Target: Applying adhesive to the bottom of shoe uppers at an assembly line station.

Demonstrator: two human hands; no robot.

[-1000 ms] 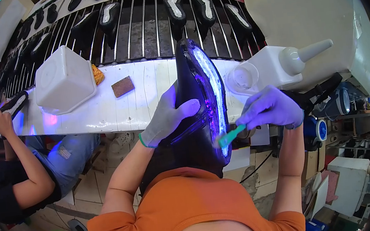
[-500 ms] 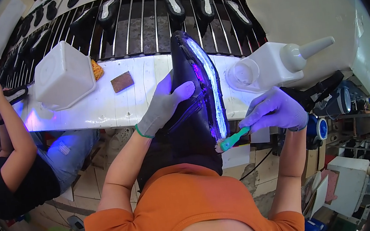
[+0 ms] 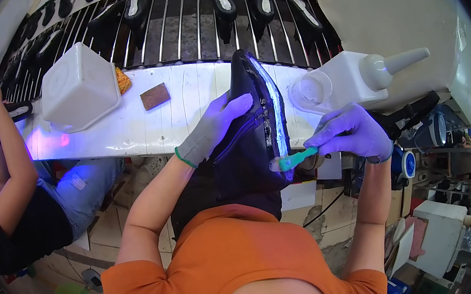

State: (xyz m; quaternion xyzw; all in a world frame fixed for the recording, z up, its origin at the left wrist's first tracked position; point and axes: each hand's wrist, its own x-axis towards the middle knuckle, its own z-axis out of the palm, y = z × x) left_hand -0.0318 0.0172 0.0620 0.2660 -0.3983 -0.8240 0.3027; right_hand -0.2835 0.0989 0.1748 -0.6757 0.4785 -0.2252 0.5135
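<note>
A black boot [image 3: 241, 146] with a zip along its side lies across the bench edge and toward my body, its toe pointing away. A bright white strip, glowing bluish, runs along its sole edge. My left hand [image 3: 215, 127], in a pale glove with a green cuff edge, is closed around the boot's upper, thumb on top. My gloved right hand [image 3: 352, 132] pinches a green-handled brush [image 3: 300, 157]. The brush's bristle end touches the sole edge near the heel. A white squeeze bottle [image 3: 350, 77] with a long nozzle lies beyond my right hand.
On the white bench [image 3: 139, 132] are a white square container [image 3: 78, 87], an orange sponge [image 3: 122, 80] and a brown block [image 3: 155, 97]. Behind runs a roller conveyor [image 3: 176, 22] carrying several black shoes [image 3: 260, 0]. A co-worker [image 3: 13, 201] sits at left, holding a shoe.
The brush has moved slightly up and onto the sole edge at the heel. The boot has shifted a little, its toe lower and further right in the picture.
</note>
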